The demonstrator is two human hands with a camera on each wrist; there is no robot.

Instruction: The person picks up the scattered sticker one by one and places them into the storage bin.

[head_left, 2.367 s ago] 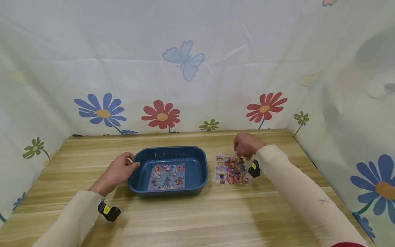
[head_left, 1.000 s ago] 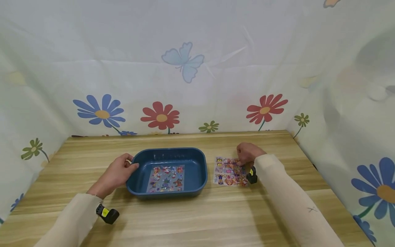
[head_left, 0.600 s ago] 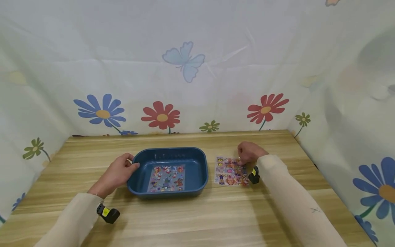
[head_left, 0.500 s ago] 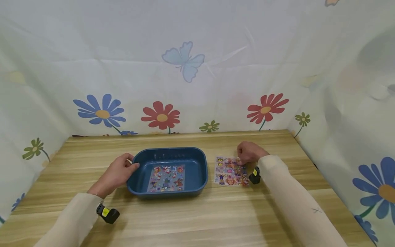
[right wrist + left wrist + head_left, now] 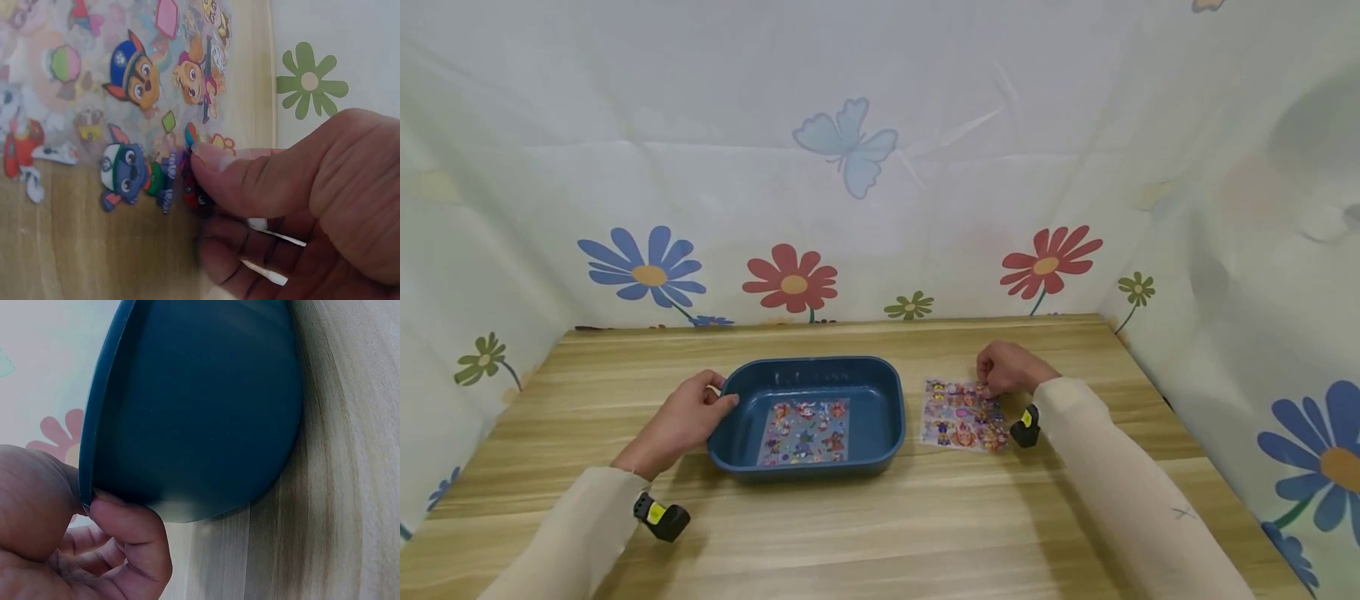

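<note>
Since a moment ago, the right hand (image 5: 1007, 368) has been brought down, and the sticker pile (image 5: 958, 417) is now pinched at its one o'clock corner between thumb and curled fingers, so a good hold seems to be gained. The pile is laid on the table (image 5: 850, 542) at three o'clock from the blue tub (image 5: 874, 425). The tub's nine o'clock rim is pinched by the left hand (image 5: 685, 421), and a lone sheet (image 5: 806, 431) is laid inside.

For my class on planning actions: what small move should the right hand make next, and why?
Probably lift the sticker sheet gently: the right hand pinches its edge, the left hand holds the blue tray by its rim, and a similar sheet lies inside.
</note>
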